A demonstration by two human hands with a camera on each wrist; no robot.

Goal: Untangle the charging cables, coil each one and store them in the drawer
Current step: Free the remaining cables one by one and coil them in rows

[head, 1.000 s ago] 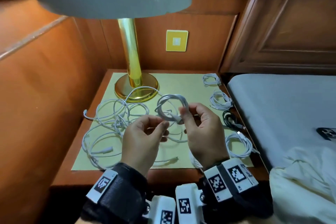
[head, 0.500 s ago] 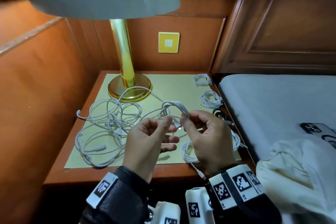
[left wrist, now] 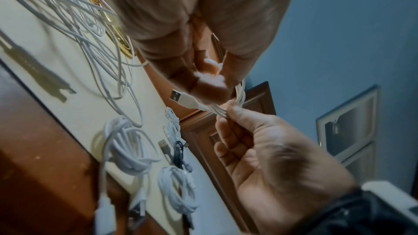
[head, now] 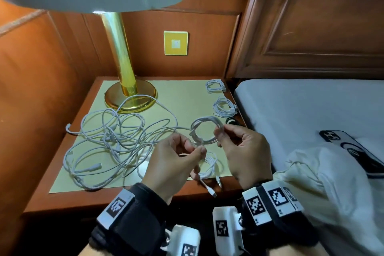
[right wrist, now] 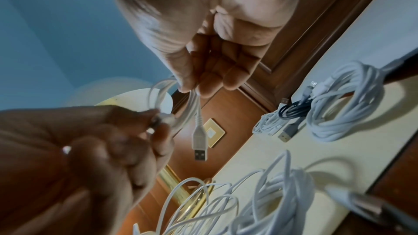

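Observation:
A small coil of white cable (head: 204,124) hangs in the air over the nightstand's front right. My right hand (head: 218,133) pinches its right side and my left hand (head: 200,149) pinches its lower edge. In the wrist views the coil's USB plug (right wrist: 200,143) (left wrist: 179,97) sticks out free between the hands. A loose tangle of white cables (head: 112,141) sprawls over the left of the yellow mat (head: 182,102). No drawer shows in any view.
Two white coils (head: 215,86) (head: 224,107) and a black coil (head: 231,120) lie along the mat's right edge; another white coil (head: 209,169) lies under my hands. A brass lamp (head: 129,97) stands at the back. At the right is a bed with a phone (head: 353,151).
Both hands have kept hold of the white coil and carried it a little to the right. The loop now faces the head camera more openly.

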